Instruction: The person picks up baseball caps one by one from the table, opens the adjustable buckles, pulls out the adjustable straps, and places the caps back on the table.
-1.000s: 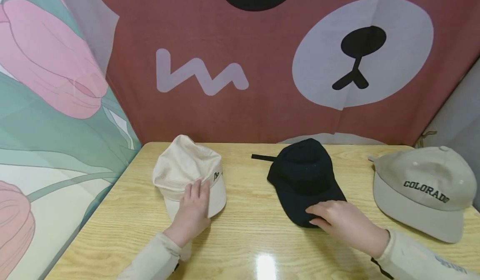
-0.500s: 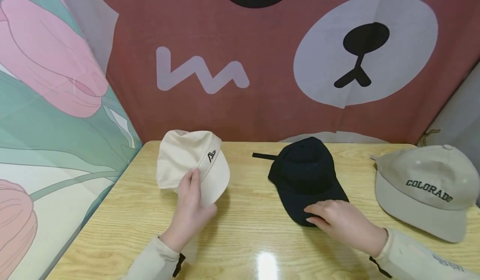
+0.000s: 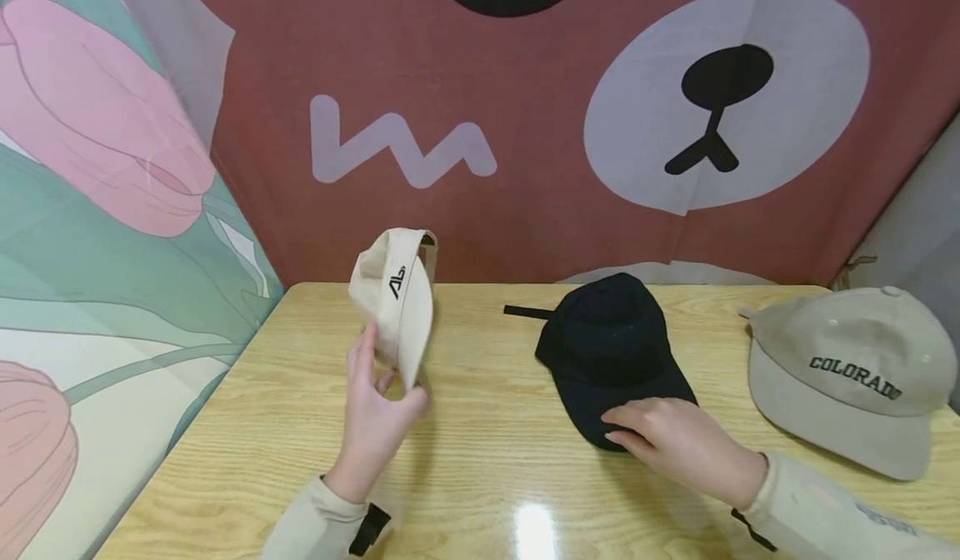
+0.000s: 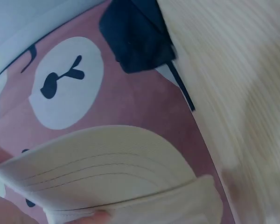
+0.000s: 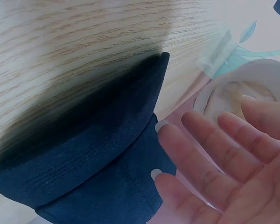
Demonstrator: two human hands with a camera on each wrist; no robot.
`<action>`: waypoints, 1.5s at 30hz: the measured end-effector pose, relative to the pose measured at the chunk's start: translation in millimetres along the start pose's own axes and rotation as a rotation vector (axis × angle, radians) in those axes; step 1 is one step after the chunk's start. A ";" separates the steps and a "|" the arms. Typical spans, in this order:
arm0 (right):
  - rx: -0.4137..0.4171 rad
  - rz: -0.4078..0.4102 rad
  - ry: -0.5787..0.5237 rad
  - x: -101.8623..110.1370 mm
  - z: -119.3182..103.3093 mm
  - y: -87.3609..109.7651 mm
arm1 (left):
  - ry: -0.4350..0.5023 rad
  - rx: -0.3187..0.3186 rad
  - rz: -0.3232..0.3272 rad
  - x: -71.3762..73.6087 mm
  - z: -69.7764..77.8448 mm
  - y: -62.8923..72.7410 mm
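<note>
My left hand (image 3: pixel 378 427) grips a cream cap (image 3: pixel 378 281) with dark lettering by its near side. The cap stands tilted on edge above the table's left part, brim to the right. In the left wrist view, its stitched brim (image 4: pixel 107 163) fills the lower middle, and a fingertip shows at the seam. A black cap (image 3: pixel 611 343) lies on the table, brim towards me. Beside and over that brim is my right hand (image 3: pixel 682 447). The right wrist view shows its fingers spread and relaxed near the black cap (image 5: pixel 102 177); whether they touch it I cannot tell.
A beige cap (image 3: pixel 840 377) lettered COLORADO sits at the right of the wooden table (image 3: pixel 480 460). The black cap's strap (image 3: pixel 527 312) sticks out to the left. A red bear-print cloth (image 3: pixel 525 218) hangs behind the table, and a tulip-print cloth (image 3: pixel 112 293) at left.
My left hand has lifted the cream cap up and away from me and turned it on edge, its lettering now nearly upright. My right hand and the other caps have stayed nearly still.
</note>
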State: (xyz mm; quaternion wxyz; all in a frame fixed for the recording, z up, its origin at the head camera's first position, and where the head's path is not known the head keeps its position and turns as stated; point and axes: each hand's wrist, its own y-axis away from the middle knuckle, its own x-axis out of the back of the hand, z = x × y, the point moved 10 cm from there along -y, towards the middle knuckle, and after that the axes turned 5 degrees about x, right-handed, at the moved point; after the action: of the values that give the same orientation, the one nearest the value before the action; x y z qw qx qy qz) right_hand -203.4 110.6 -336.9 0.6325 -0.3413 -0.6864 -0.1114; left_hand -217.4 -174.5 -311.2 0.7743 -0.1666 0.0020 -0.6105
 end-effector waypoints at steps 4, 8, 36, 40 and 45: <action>-0.016 -0.019 -0.018 -2.3 0.6 -1.0 | 0.250 0.037 -0.009 1.3 1.8 0.2; -0.019 -0.023 -0.017 -3.1 -0.1 -1.0 | 0.469 0.042 0.018 5.3 2.2 0.8; -0.210 -0.017 -0.329 -2.8 5.4 -27.0 | 0.823 0.217 -0.116 -27.8 -18.2 14.6; -0.196 0.044 -0.460 1.2 5.4 -33.3 | 0.814 0.201 -0.165 -32.5 -15.8 18.8; -0.171 0.118 -0.586 7.1 4.9 -38.5 | 0.807 0.136 -0.217 -36.8 -9.7 24.4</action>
State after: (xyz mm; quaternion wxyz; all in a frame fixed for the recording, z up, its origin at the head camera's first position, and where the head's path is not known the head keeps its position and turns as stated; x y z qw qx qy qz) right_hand -230.4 87.2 -320.3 0.3822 -0.4500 -0.8066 -0.0289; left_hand -205.7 -137.3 -334.0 0.6518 0.1379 0.2470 -0.7037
